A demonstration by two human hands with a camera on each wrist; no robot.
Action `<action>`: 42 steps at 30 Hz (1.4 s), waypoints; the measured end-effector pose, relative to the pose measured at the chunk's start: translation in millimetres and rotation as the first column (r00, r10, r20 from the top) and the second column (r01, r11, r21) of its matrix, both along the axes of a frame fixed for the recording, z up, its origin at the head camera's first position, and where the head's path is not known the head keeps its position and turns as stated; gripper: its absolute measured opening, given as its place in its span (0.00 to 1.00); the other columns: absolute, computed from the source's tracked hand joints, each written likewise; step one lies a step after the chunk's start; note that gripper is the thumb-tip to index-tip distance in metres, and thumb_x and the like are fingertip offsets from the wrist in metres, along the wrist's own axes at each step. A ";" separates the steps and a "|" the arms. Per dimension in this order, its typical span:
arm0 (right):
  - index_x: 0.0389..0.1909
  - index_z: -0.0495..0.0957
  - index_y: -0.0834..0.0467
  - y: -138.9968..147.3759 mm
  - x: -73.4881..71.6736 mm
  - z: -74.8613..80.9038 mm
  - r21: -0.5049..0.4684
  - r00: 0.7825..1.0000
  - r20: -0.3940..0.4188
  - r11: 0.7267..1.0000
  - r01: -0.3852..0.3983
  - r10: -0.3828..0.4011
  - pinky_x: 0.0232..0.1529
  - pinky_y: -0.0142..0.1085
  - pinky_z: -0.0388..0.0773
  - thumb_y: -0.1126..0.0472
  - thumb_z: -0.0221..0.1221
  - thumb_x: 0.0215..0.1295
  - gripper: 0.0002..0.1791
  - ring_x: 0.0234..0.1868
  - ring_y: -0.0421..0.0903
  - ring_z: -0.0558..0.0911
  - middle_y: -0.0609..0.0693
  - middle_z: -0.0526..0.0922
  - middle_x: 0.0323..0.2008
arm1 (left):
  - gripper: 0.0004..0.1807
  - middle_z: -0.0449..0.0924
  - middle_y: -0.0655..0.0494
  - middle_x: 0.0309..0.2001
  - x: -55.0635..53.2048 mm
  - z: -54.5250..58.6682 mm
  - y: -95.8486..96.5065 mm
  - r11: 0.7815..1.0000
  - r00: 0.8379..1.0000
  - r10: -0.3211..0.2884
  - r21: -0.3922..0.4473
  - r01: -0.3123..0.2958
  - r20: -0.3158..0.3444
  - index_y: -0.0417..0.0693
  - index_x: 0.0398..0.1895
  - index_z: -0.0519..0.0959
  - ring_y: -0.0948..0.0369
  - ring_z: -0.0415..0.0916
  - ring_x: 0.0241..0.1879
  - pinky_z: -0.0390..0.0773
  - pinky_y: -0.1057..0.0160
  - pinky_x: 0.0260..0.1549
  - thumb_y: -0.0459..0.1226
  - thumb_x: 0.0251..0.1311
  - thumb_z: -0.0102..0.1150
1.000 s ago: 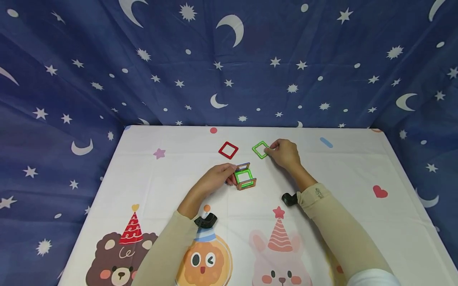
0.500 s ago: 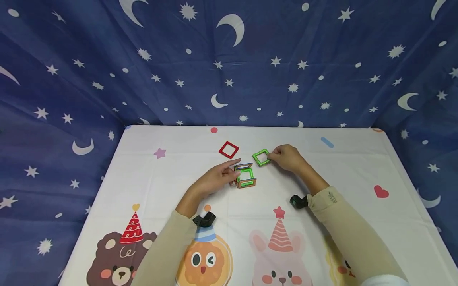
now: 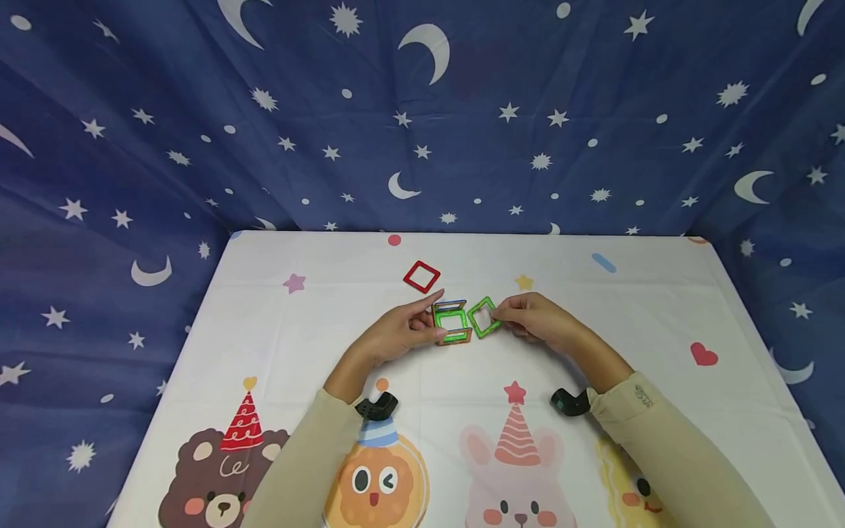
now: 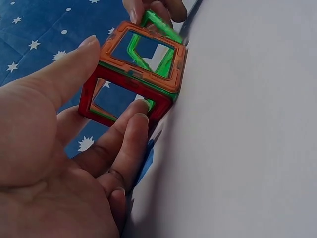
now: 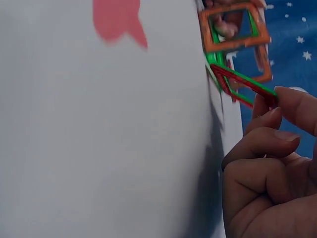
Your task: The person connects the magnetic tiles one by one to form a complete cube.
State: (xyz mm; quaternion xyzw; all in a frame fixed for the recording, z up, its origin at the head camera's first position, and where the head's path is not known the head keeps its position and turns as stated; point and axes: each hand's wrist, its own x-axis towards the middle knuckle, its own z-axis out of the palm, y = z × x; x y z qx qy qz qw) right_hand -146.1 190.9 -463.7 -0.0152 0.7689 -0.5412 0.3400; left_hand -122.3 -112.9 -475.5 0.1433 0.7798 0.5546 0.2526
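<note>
A small box of square magnetic tiles [image 3: 455,340] stands mid-table, its frames orange, green, red and blue. My left hand [image 3: 396,331] holds it from the left, thumb at the near orange tile [image 4: 119,64] and index finger stretched along the far side. In the left wrist view, two fingertips [image 4: 139,106] lie against the red tile [image 4: 88,96]. My right hand [image 3: 538,319] pinches a green magnetic tile [image 3: 477,331] by its right corner, tilted, close beside the box's right side. In the right wrist view this tile [image 5: 245,81] shows red on one face.
A red square tile [image 3: 405,279] lies flat behind the box. The white tablecloth [image 3: 317,330] bears printed animals and shapes. A dark blue star-and-moon cloth [image 3: 475,176] stands behind the table. Black wrist cameras [image 3: 378,407] sit on both wrists.
My right hand has drawn the green tile toward me, lifting it from flat to tilted beside the box. My left thumb has shifted to the near tile and the index finger has straightened.
</note>
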 end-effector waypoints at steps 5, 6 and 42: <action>0.48 0.81 0.67 -9.0 9.2 1.8 -0.062 0.999 -0.003 0.997 -0.050 0.050 0.18 0.31 0.54 0.58 0.59 0.73 0.14 0.16 0.40 0.59 0.45 0.66 0.18 | 0.44 0.76 0.53 0.47 0.7 0.3 -0.4 1.000 1.000 0.014 -0.016 -0.014 -0.002 0.63 0.80 0.61 0.59 0.76 0.43 0.75 0.64 0.46 0.46 0.63 0.71; 0.48 0.81 0.67 -10.6 10.3 1.8 -0.062 0.999 -0.007 0.997 -0.054 0.054 0.18 0.31 0.54 0.58 0.60 0.73 0.15 0.16 0.40 0.59 0.45 0.66 0.18 | 0.44 0.76 0.53 0.47 0.9 0.3 -0.4 1.000 1.000 0.013 -0.018 -0.013 0.001 0.63 0.80 0.61 0.59 0.76 0.43 0.75 0.63 0.46 0.46 0.63 0.71; 0.40 0.83 0.55 -39.7 13.5 21.4 0.363 0.852 -0.399 0.912 -0.192 0.338 0.30 0.36 0.69 0.49 0.59 0.74 0.13 0.28 0.42 0.73 0.48 0.80 0.29 | 0.43 0.78 0.54 0.45 -0.2 0.6 1.0 0.996 0.998 -0.034 -0.080 0.030 -0.046 0.64 0.80 0.60 0.60 0.77 0.43 0.75 0.61 0.46 0.50 0.64 0.69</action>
